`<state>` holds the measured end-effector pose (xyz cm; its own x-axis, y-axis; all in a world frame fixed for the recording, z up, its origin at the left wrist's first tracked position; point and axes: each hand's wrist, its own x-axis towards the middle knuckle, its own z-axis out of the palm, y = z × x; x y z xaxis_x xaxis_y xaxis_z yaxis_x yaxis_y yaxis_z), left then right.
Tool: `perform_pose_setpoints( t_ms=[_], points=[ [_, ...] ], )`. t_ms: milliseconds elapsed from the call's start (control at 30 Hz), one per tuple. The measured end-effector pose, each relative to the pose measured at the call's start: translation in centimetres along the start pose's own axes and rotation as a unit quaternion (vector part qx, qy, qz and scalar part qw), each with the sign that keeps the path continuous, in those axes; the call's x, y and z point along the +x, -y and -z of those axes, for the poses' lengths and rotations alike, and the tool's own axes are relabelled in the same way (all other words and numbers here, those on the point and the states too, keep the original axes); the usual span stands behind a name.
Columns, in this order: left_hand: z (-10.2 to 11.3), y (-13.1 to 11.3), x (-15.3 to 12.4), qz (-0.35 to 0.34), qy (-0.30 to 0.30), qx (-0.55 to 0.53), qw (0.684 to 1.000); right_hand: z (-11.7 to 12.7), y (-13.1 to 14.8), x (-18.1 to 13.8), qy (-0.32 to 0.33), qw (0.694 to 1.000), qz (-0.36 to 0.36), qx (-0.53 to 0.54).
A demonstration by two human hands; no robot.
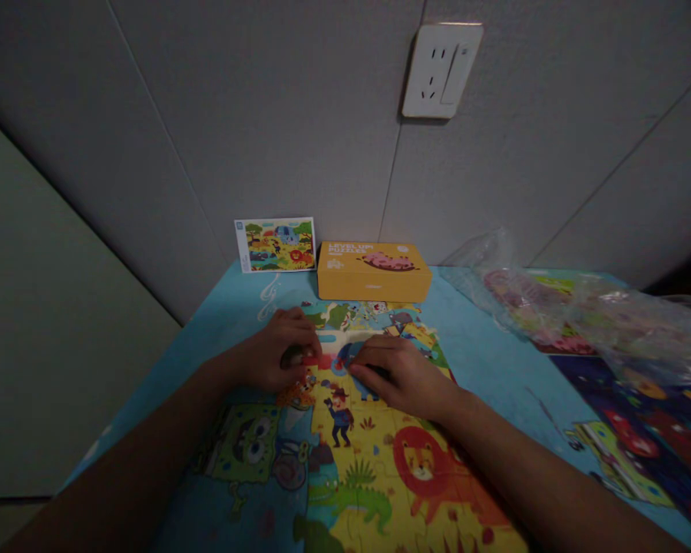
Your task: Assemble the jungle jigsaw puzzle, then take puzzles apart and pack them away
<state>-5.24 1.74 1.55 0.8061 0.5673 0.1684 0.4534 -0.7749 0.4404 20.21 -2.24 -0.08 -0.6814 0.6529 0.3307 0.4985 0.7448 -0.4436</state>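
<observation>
"Two forearms (524, 476) reach in; what lies between them?"

"A jigsaw puzzle (374, 449), flat on the blue tablecloth (484, 330). Its near part looks joined: a crocodile (360, 503), then a lion (420, 461) beside the right forearm, then a man in a hat (341, 418), just short of the left hand (288, 349) and the right hand (403, 376)."

"And how do those hands stand?"

"Apart but near each other, both at the puzzle's far part. The left has its fingers bent down beside a red patch (325, 361); the right has thumb and fingertips on or just over a blue elephant (345, 352). I can't tell whether either is pinching a piece."

"Which step would you call it?"

"Fitting, I'd judge: seating pieces around the elephant."

"What does the next move call for?"

"Lining up the edges between the hands, I think, and a light press, with one hand steadying the joined part. A hard push might lift a neighbour."

"Anything past the hands?"

"Pieces (418, 334) that look loose, just beyond the right hand. Well to its right, a clear plastic bag (587, 307). Farther ahead, a yellow box (374, 280); beyond the left hand, a picture card (279, 246) stands by the wall (265, 138), showing a similar lion and elephant, probably a useful guide."
</observation>
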Motion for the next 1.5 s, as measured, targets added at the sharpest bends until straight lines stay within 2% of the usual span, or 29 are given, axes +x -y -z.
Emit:
perform_pose_setpoints(
  t_ms=[133, 733, 1000, 1100, 1167, 1200, 1233, 1333, 1400, 1500],
  points=[
    [-0.1, 0.2, -0.1, 0.005, -0.005, 0.025, 1.0, 0.1, 0.0, 0.0, -0.003, 1.0, 0.003, 0.0],
    [-0.6, 0.5, 0.1, 0.037, -0.01, 0.01, 0.999, 0.1, 0.0, -0.1, 0.007, 1.0, -0.003, -0.005],
    [-1.2, 1.2, 0.1, 0.082, -0.05, 0.044, 0.994, 0.1, 0.1, 0.0, -0.006, 1.0, -0.001, -0.015],
    [-1.2, 1.3, 0.1, 0.094, -0.052, 0.041, 0.993, 0.5, -0.2, 0.0, -0.1, 0.988, -0.089, -0.082],
    [-1.2, 1.3, 0.1, 0.097, -0.051, 0.034, 0.993, 1.0, -0.5, -0.2, -0.174, 0.953, -0.193, -0.155],
    [-1.3, 1.3, 0.1, 0.099, -0.05, 0.032, 0.993, 1.3, -0.6, -0.4, -0.186, 0.931, -0.245, -0.196],
    [-1.3, 1.3, 0.1, 0.102, -0.048, 0.031, 0.993, 1.6, -0.7, -0.5, -0.177, 0.908, -0.296, -0.236],
    [-1.3, 1.4, 0.2, 0.11, -0.049, 0.032, 0.992, 2.1, -0.6, -1.0, -0.09, 0.851, -0.405, -0.322],
    [-1.4, 1.4, 0.2, 0.112, -0.05, 0.032, 0.992, 2.1, -0.4, -1.2, -0.05, 0.84, -0.422, -0.338],
    [-1.5, 1.5, 0.2, 0.106, -0.052, 0.036, 0.992, 2.1, -0.2, -1.3, -0.033, 0.845, -0.42, -0.33]
  ],
)
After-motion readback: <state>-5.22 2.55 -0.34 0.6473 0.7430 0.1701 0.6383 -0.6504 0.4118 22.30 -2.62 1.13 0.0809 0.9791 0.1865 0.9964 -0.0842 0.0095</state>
